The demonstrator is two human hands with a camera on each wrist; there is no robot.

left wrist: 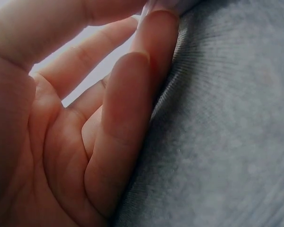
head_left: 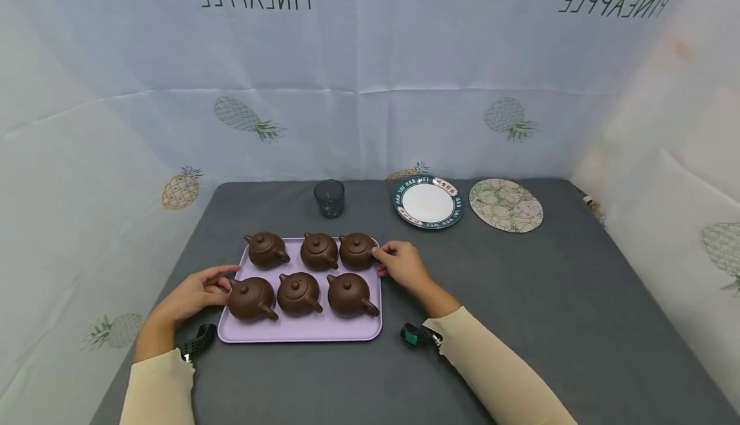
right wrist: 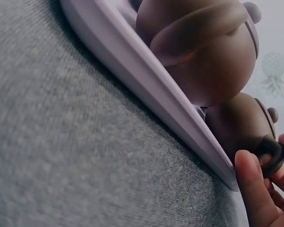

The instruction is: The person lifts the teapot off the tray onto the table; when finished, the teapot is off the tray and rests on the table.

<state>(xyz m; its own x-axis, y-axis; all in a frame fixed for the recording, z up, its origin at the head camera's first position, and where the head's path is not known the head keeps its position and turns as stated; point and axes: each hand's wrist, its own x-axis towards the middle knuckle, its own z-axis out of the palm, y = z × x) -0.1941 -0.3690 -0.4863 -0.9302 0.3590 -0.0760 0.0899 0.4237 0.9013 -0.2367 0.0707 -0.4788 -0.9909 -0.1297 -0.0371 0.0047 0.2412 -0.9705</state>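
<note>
Six brown teapots stand in two rows on a lilac tray (head_left: 300,332), among them a front-left teapot (head_left: 250,298) and a back-right teapot (head_left: 356,250). My left hand (head_left: 193,293) is at the tray's left edge, beside the front-left teapot's spout. Its fingers are loosely bent, with fingertips (left wrist: 158,28) right at the rim in the left wrist view. At the opposite edge my right hand (head_left: 405,264) pinches the back-right teapot's handle (right wrist: 273,158) between thumb and fingers. The front-right teapot (right wrist: 203,56) is close by in the right wrist view.
Behind the tray stands a dark glass cup (head_left: 329,198). Toward the back right lie a green-rimmed white plate (head_left: 428,201) and a patterned round mat (head_left: 505,205). Grey cloth covers the table (head_left: 520,296), and a pineapple-print curtain (head_left: 370,59) hangs around it.
</note>
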